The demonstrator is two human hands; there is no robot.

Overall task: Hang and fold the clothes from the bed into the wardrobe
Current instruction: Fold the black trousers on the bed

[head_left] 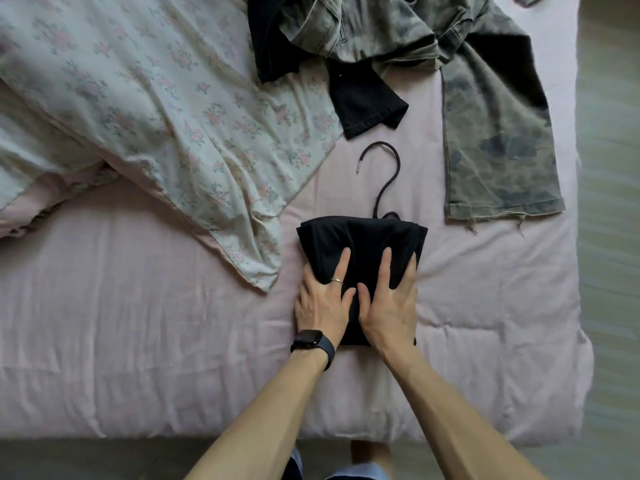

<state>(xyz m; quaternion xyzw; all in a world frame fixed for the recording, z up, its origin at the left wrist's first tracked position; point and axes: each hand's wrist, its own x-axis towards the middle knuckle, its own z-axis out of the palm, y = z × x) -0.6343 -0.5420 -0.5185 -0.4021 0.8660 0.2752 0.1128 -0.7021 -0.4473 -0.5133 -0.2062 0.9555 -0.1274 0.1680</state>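
A folded black garment (363, 240) lies on the pink bed (138, 323) near its front edge. A dark drawstring (384, 178) with a metal tip curls out from its far side. My left hand (323, 299), with a ring and a black watch, lies flat on the garment's left half. Beside it, my right hand (389, 301) presses flat on the right half. Fingers of both hands are straight. Farther back lie camouflage trousers (491, 109) and another black garment (363, 98), unfolded.
A floral duvet (138, 109) is bunched over the bed's left and back. The bed's right edge meets a greenish floor (609, 168). Bare pink sheet lies left and right of the folded garment.
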